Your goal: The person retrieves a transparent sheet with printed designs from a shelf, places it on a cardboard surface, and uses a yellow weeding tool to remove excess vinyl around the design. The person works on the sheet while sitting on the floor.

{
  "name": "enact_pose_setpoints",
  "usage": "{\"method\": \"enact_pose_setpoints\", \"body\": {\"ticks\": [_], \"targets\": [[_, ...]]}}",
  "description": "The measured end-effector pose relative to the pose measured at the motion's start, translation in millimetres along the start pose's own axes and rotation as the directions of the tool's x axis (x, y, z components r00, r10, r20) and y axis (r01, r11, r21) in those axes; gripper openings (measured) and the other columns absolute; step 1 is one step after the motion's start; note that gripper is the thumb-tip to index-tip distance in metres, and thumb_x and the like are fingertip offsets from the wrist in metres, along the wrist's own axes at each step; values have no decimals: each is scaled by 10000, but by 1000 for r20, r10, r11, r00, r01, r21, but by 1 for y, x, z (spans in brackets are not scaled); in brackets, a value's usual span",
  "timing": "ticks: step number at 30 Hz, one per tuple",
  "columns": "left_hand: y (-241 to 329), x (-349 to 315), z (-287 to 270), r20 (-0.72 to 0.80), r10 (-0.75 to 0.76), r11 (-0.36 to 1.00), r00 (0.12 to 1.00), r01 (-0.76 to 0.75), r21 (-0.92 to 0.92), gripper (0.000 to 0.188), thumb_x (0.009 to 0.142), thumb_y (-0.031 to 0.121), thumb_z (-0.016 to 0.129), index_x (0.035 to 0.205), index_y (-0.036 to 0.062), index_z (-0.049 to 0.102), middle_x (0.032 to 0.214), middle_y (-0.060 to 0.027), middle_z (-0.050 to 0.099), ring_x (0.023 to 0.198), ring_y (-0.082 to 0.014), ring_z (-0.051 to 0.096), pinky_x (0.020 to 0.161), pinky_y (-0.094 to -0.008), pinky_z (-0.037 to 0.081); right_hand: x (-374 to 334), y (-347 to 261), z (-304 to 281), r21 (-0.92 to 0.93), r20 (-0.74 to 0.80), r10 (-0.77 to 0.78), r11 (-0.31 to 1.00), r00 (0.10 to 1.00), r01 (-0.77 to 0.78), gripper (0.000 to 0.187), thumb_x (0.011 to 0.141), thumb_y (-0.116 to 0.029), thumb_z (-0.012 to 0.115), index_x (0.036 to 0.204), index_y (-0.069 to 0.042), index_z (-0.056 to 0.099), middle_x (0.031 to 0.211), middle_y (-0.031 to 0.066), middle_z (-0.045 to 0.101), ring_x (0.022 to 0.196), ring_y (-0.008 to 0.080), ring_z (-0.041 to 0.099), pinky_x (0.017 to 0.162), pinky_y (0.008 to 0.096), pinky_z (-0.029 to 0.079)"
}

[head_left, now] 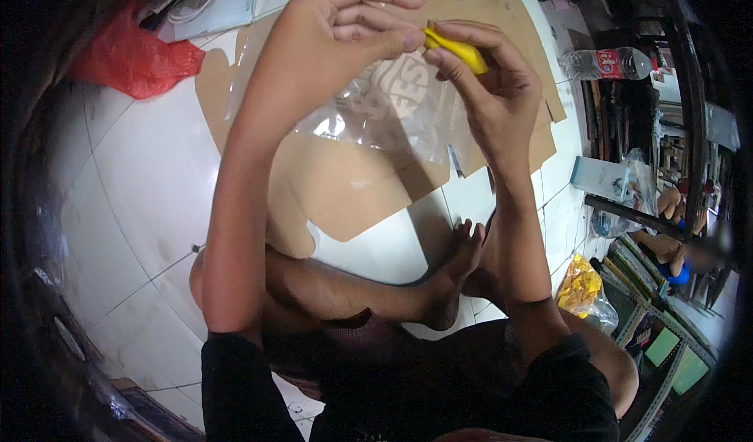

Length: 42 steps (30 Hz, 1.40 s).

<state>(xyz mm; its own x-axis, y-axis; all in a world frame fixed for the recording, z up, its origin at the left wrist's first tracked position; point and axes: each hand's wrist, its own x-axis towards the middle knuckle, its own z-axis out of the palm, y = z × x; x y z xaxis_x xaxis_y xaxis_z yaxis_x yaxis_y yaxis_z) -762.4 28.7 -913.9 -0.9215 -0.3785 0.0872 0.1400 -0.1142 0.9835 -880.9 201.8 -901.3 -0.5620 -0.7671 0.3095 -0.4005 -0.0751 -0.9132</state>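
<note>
A small, limp yellow balloon (461,52), not inflated, is held up in front of me over a clear plastic bag. With thumb and fingertips, my right hand (502,81) grips it, and its rounded end lies against the palm side of the fingers. At the balloon's narrow left end, my left hand (333,46) pinches with thumb and index finger, the other fingers loosely curled above. Pale printing marks the clear plastic bag (337,120), which lies on flattened brown cardboard (369,199) below both hands.
White floor tiles (133,199) surround the cardboard. A red plastic bag (141,61) lies at the far left. On the right are a clear bottle (608,65), a bag of yellow items (582,287) and a crowded rack (659,340). Part of another person (667,246) shows there.
</note>
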Motion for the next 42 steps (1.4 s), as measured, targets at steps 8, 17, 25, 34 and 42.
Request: {"method": "enact_pose_setpoints", "body": {"ticks": [8,17,25,34,42], "targets": [[-18,4,6,-18,107,994,994,-107,-15,294,944,34,718,1232,-18,693,1091,-89,723,975,-134,707,862,-233,572,1,2,7,143,-38,140,981,989,-134,303,925,31,724,1218,64,652,1162,148,699,999,192,717,803,277,605],[-12,7,8,11,88,995,996,-89,55,305,940,44,723,1245,34,717,1018,-41,691,927,-113,691,837,-230,566,1,13,9,134,-199,95,989,975,-69,178,952,1,700,1124,36,732,1123,132,713,958,173,705,823,289,593],[-8,5,23,-60,-129,946,990,104,-306,297,947,77,741,1221,-32,707,1104,-79,722,995,-136,713,882,-247,582,-6,18,16,-267,-235,-281,939,931,216,247,853,67,747,1094,14,735,1099,142,726,1006,209,698,875,307,563],[-4,5,17,-61,-1,999,998,3,35,227,924,92,769,1099,-52,752,1004,-108,774,950,-142,738,871,-258,586,-2,16,4,-48,-164,-78,996,983,71,181,869,48,753,1047,56,716,1051,140,708,994,192,698,877,296,564],[-2,3,19,-101,66,994,993,-57,88,238,954,130,743,1099,-58,721,992,-88,753,902,-136,727,828,-258,585,11,15,8,27,-105,-191,981,976,194,193,938,22,700,1127,55,678,1067,122,707,963,165,708,849,299,592]]}}
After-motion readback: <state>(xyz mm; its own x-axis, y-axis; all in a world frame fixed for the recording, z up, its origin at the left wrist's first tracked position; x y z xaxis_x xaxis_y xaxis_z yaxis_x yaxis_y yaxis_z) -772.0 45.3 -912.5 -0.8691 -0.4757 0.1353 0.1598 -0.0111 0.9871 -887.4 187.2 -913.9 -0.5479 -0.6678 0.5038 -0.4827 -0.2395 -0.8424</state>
